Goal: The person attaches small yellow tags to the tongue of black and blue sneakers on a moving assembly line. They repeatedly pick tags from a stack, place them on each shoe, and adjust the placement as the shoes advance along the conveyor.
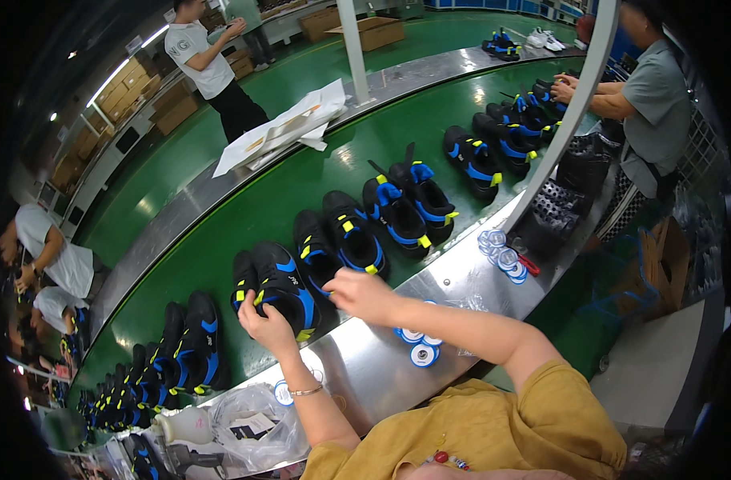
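Observation:
A black sports shoe with blue panels and yellow tabs (279, 268) lies tipped over in front of me, close against its partner (242, 276). My left hand (271, 330) is at this pair, thumb and fingers closed at the yellow-tabbed edge of the tipped shoe. To the right, my right hand (367, 296) has its fingertips pinched together beside the heel of that shoe. Whatever lies in that pinch is too small to make out. Just beyond it stands another pair, a black shoe (309, 240) and its mate (345, 220), with their openings toward me.
The green conveyor belt (245, 212) carries several more pairs on both sides. Round blue-white tags (424, 355) lie on the metal ledge (357, 364), with a clear plastic bag (261, 416) at its left. A person in grey (653, 104) handles shoes at the far right. White sheets (285, 124) rest across the belt.

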Action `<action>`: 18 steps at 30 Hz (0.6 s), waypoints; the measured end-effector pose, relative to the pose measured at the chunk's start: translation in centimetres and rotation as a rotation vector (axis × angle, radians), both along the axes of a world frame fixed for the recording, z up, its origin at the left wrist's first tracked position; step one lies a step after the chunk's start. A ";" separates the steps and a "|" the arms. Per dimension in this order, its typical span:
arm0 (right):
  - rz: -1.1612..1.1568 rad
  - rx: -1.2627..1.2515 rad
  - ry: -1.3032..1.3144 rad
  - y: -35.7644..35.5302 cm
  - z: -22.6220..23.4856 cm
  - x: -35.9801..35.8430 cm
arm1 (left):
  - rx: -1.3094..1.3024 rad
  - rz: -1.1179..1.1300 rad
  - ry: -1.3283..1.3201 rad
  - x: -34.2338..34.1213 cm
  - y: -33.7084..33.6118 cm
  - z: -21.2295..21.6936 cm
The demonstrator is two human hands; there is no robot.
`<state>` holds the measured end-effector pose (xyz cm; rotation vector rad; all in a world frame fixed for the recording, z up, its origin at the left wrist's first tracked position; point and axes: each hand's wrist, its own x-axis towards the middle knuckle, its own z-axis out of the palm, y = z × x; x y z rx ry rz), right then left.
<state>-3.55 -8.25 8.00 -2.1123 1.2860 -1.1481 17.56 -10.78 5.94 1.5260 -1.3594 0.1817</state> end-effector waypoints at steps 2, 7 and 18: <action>-0.140 -0.170 0.234 -0.1 1.2 -5.3 | -0.044 -0.069 -0.098 -2.4 0.5 2.6; -0.292 -0.271 0.744 -1.9 -3.2 -12.9 | 0.343 -0.576 -0.543 -10.1 0.6 3.7; -0.483 -0.129 1.025 -6.1 -6.0 -22.3 | 0.572 -0.616 -0.700 -19.3 -5.1 0.2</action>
